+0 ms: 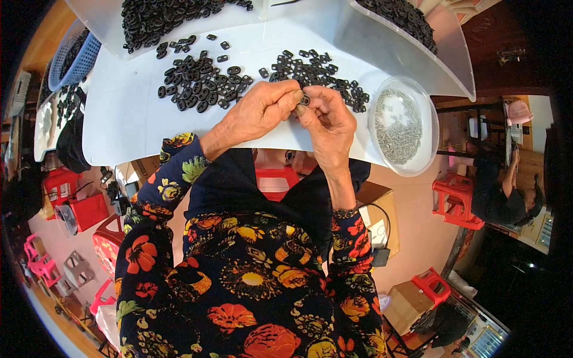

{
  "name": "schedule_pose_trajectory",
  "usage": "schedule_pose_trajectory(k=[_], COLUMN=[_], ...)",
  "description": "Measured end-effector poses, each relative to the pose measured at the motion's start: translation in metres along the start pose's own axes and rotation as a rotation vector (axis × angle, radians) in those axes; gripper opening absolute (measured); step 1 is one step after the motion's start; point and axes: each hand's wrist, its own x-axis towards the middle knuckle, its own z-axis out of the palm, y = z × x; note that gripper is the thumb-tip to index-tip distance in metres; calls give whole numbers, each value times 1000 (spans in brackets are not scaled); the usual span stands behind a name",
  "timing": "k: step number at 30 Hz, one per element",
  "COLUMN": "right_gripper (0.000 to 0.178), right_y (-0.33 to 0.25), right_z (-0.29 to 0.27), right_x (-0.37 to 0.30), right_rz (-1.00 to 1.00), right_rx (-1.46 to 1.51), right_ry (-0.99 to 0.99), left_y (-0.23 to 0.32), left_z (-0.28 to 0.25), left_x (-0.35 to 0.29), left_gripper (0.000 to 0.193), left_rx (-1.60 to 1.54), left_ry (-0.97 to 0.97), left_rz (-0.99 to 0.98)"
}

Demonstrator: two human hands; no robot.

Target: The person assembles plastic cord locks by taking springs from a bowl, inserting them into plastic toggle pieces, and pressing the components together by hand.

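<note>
Above the near edge of the white table [122, 122], my two hands meet. A small black two-hole cord lock piece [305, 100] shows between their fingertips. My left hand [261, 112] is closed in a pinch at its left side, thumb and forefinger pressed together. The thumb and fingers of my right hand [329, 122] grip it from the right. My fingers cover much of the piece. Beyond the left hand lies a loose pile of black oval two-hole pieces [192, 88]. Smaller black pieces [310, 70] are spread just behind the right hand.
A round clear tub [434, 134] of small silvery springs [395, 128] stands at the table's right. Translucent bins of black pieces stand far left [253, 31] and far right [382, 52]. A blue basket [88, 59] sits left. Red stools [456, 197] and another person [507, 194] are beyond.
</note>
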Motion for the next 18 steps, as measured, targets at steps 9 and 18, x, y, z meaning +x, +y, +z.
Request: schedule_pose_trajectory(k=[9, 18], right_gripper=[27, 28], right_y=[5, 0], right_z=[-2, 1], right_x=[1, 0], right_rz=[-36, -20], right_rx=[9, -3], right_ry=[9, 48], left_y=[-2, -4], left_z=[6, 6], left_x=[-1, -1], left_gripper=[24, 23], left_rx=[48, 76], left_ry=[101, 142], left_rz=[48, 20])
